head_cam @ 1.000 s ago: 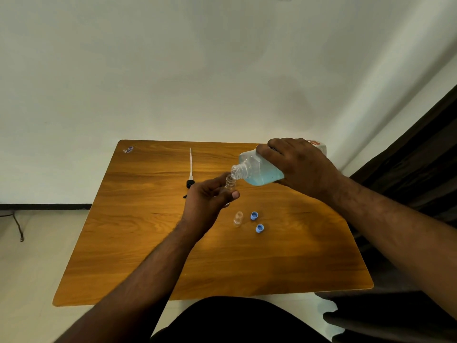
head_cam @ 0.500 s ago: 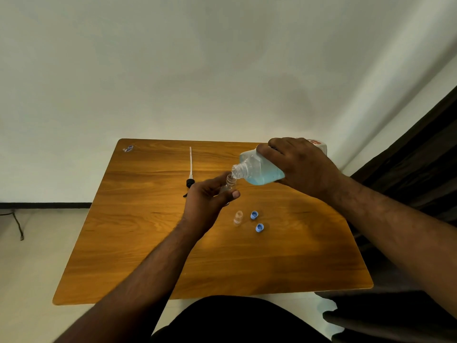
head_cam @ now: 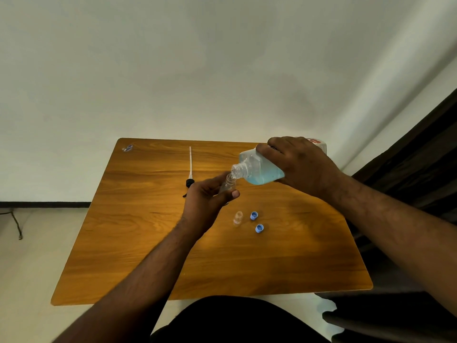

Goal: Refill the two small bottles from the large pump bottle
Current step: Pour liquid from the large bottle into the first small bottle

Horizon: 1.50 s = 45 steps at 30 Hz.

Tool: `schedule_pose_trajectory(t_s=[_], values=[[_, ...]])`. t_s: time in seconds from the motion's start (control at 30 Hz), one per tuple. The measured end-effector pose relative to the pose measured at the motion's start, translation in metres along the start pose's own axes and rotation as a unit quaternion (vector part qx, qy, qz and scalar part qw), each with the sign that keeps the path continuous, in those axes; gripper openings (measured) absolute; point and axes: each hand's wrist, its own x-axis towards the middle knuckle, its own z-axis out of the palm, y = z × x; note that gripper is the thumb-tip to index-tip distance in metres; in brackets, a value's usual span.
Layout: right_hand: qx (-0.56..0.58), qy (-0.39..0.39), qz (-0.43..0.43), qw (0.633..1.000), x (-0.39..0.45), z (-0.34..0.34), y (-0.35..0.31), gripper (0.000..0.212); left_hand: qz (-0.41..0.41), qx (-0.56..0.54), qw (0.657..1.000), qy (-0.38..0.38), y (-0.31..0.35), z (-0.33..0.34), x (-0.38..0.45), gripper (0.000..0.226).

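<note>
The large clear plastic pump bottle [head_cam: 262,169], part full of pale blue liquid and with its pump taken out, is gripped from above by the right hand [head_cam: 300,167]; its long axis is laid nearly level, base toward the table's far right corner, threaded neck pointing left and slightly down; the liquid is pooled along the lower side, and whether any is reaching the mouth cannot be told. Just under that neck the first small clear plastic bottle [head_cam: 228,183] is pinched between the thumb and curled fingers of the left hand [head_cam: 207,201]; it is tilted, its open mouth raised up and to the right so that it meets the big bottle's lip; the two openings appear touching or all but touching. Everything, it is judged, turns on this mouth-to-mouth line; a little more tilt from the right hand is wanted, and a slip sideways would put liquid on the wooden table [head_cam: 148,243].

The second small clear bottle [head_cam: 238,217] is stood upright and uncapped, near the left hand on its right; two small blue caps [head_cam: 254,215] are lain just beside it. The removed black pump head with its white dip tube [head_cam: 190,167] is lain behind the left hand.
</note>
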Motion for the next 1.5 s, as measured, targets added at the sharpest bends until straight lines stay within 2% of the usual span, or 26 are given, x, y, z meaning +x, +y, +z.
schedule_pose_trajectory(t_s=[1.5], values=[[0.014,0.016,0.004,1.0,0.0021,-0.0036,0.0004,0.069,0.014,0.012,1.0,-0.006,-0.0004,-0.002,0.0058,0.05]])
